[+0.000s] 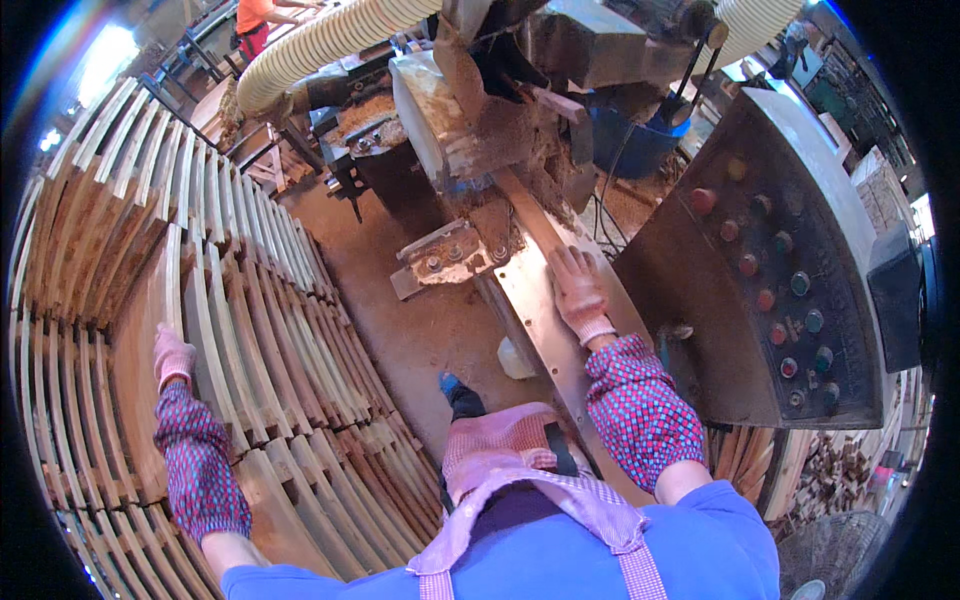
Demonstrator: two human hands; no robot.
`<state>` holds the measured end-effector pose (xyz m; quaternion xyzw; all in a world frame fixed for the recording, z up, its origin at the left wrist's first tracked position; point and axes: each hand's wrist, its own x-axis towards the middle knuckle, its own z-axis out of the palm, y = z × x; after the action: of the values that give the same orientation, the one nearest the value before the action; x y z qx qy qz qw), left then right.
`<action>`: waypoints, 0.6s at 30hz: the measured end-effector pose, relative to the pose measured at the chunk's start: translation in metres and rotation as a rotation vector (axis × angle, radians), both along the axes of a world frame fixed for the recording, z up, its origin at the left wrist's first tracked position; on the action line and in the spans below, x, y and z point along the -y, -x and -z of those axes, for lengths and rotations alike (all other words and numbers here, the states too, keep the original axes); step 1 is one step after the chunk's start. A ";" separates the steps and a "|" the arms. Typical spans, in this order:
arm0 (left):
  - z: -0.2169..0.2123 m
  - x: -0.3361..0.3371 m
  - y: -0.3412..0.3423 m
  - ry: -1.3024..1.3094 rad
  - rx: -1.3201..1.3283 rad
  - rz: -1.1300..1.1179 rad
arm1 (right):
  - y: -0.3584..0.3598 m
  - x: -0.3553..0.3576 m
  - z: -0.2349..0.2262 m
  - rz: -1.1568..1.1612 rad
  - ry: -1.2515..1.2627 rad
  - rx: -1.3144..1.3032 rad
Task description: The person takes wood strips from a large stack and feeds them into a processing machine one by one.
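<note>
A person in a blue shirt, checked apron and patterned sleeve covers stands at a woodworking machine, seen from above. The right hand [578, 293], gloved, lies flat with fingers together on a long wooden board [540, 232] that rests on the metal desk [545, 335] of the machine; it presses down rather than closing around anything. Ahead of this grip the board runs into the sawdust-caked cutter housing [470, 130]; to its right sits a slanted control panel [770, 270] with round coloured buttons. The left hand [172, 355], also gloved, reaches out to the side and rests on a curved plank [140, 380] atop a big stack of curved slats [270, 330]; whether its fingers have closed on the plank cannot be told. A pale ribbed hose [320, 45] arches beyond the machine, well away from both grips. The board looks stiff, fairly light and rough rather than slippery, probably best held flat from above, well back from the cutter. The curved plank likely lifts easily by its edge, though splinters seem a risk.
</note>
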<state>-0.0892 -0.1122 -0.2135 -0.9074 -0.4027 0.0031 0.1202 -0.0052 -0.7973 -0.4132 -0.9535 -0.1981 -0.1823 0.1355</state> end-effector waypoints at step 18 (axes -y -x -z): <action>0.148 0.497 0.075 2.093 1.116 0.198 | 0.254 0.001 -0.084 -0.146 -0.725 -0.566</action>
<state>-0.1638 -0.6096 -0.3611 -0.4676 -0.1291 -0.0744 -0.8713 -0.2596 -0.7978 -0.3295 -0.8406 -0.1433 0.0378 0.5210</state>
